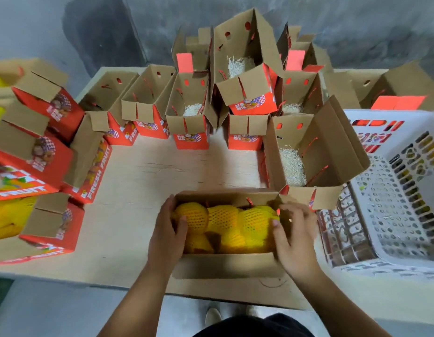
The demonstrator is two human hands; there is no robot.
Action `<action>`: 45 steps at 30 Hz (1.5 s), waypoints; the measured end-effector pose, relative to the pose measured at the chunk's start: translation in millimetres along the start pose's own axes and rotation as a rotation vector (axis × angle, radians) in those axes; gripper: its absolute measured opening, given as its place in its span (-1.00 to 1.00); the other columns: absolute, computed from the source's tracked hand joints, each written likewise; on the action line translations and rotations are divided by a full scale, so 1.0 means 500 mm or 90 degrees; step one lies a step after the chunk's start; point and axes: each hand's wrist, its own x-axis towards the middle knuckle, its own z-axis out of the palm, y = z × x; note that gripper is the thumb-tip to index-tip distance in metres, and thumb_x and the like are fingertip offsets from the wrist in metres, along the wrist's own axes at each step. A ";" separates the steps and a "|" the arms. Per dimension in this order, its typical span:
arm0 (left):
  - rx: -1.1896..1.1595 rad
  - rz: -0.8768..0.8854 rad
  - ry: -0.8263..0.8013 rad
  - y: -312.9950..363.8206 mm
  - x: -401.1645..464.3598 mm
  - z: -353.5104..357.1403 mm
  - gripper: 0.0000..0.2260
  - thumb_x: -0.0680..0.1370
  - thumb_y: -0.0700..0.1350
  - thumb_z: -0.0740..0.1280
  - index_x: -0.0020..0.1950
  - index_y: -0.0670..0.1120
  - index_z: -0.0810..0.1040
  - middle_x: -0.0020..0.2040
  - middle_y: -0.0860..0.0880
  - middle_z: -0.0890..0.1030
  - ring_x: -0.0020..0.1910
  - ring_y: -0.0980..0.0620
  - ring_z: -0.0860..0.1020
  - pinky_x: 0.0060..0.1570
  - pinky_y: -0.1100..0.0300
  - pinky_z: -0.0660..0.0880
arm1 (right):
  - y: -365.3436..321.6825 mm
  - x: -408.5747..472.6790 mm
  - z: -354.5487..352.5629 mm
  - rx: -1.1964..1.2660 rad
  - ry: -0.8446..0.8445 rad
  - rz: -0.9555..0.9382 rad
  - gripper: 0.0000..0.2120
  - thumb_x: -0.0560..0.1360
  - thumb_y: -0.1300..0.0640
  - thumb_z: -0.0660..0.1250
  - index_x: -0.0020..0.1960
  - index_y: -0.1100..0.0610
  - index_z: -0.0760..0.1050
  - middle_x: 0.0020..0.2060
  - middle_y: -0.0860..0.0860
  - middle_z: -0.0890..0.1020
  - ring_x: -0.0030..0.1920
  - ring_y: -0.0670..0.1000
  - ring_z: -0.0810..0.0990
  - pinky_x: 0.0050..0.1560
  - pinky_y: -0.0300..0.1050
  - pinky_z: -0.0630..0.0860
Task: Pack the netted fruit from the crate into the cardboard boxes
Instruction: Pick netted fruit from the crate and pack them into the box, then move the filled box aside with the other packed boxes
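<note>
**Both hands settle the netted fruit into the nearest box**

At six o'clock on the worktop [128, 242], closest to the person, an open cardboard box [225, 265] lies with its long side toward them, so both ends are within easy reach. It holds the netted fruit [225, 222], yellow pieces in foam mesh packed side by side, and it looks full or nearly so.

The left hand [166, 229] grips the box's nine o'clock end, thumb hooked over onto the end fruit. The right hand [292, 237] does the same at the three o'clock end, fingers [287, 210] curled round the box wall, thumb pressing the fruit there. My guess is the hands are squeezing the row inward so it sits snug below the flaps.

The white plastic crate [391, 190] stands at three o'clock, just beside the box, which keeps each carry short; I cannot tell whether fruit remains inside it.

Empty boxes [189, 117] wait from ten to two o'clock, flaps up, some with pale shredded padding. Boxes at nine o'clock [40, 152] lie tilted, yellow showing in a few.
</note>
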 end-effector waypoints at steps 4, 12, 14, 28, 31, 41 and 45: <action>-0.097 -0.146 0.014 -0.007 -0.027 0.002 -0.46 0.71 -0.11 0.21 0.63 0.18 0.09 0.45 -0.02 0.50 0.28 -0.10 0.56 0.32 -0.05 0.48 | 0.006 0.000 0.003 0.239 -0.231 0.238 -0.45 0.65 0.06 0.27 0.54 -0.24 0.12 0.37 -0.09 0.47 0.20 -0.20 0.53 0.18 -0.15 0.50; -0.025 -0.129 0.061 -0.036 -0.043 -0.049 -0.66 0.75 -0.11 0.11 0.49 0.02 0.48 0.32 -0.05 0.62 0.28 -0.11 0.57 0.25 0.13 0.44 | -0.032 0.031 0.049 0.093 -0.247 0.085 -0.34 0.63 0.09 0.25 0.61 -0.29 0.05 0.27 -0.26 0.54 0.17 -0.04 0.57 0.19 0.02 0.48; -0.052 -0.146 0.081 -0.067 -0.044 -0.086 -0.67 0.75 -0.11 0.12 0.48 0.02 0.49 0.31 -0.04 0.62 0.28 -0.10 0.57 0.27 0.10 0.46 | -0.065 0.038 0.092 0.085 -0.260 0.067 -0.38 0.65 0.09 0.22 0.63 -0.19 0.07 0.38 -0.10 0.50 0.27 0.05 0.53 0.28 0.04 0.47; -0.370 -0.432 0.230 -0.313 0.069 -0.389 -0.71 0.65 -0.24 0.21 0.35 0.00 0.36 0.12 -0.13 0.59 0.04 -0.10 0.59 0.08 -0.09 0.60 | -0.445 0.225 0.606 0.034 -0.260 -0.060 -0.51 0.54 0.36 0.23 0.43 0.07 0.49 0.33 0.11 0.58 0.36 0.21 0.49 0.31 -0.13 0.36; -0.522 -0.587 0.006 -0.294 0.087 -0.402 -0.85 0.69 -0.08 0.21 0.24 -0.06 0.46 0.12 -0.19 0.61 0.07 -0.28 0.65 -0.08 -0.11 0.67 | -0.512 0.243 0.662 -0.013 -0.055 0.016 -0.45 0.52 0.24 0.32 0.50 0.19 0.35 0.46 0.26 0.36 0.43 0.31 0.34 0.43 0.12 0.29; -0.667 -0.700 -0.147 -0.263 0.149 -0.392 -0.78 0.70 -0.06 0.18 0.28 -0.14 0.46 0.07 -0.19 0.64 0.07 -0.20 0.62 0.15 -0.25 0.56 | -0.548 0.069 0.755 0.189 -0.102 0.013 -0.14 0.56 0.43 0.23 0.64 0.17 -0.25 0.62 -0.02 0.07 0.59 0.07 0.15 0.58 -0.01 0.15; -0.670 -0.702 -0.131 -0.221 0.236 -0.358 -0.69 0.69 0.04 0.18 0.31 -0.11 0.50 0.16 -0.07 0.61 0.16 -0.10 0.56 0.20 -0.08 0.40 | -0.586 0.208 0.779 0.100 -0.248 0.021 -0.18 0.56 -0.01 0.17 0.66 0.09 -0.21 0.59 0.02 0.24 0.45 0.14 0.40 0.29 -0.29 0.23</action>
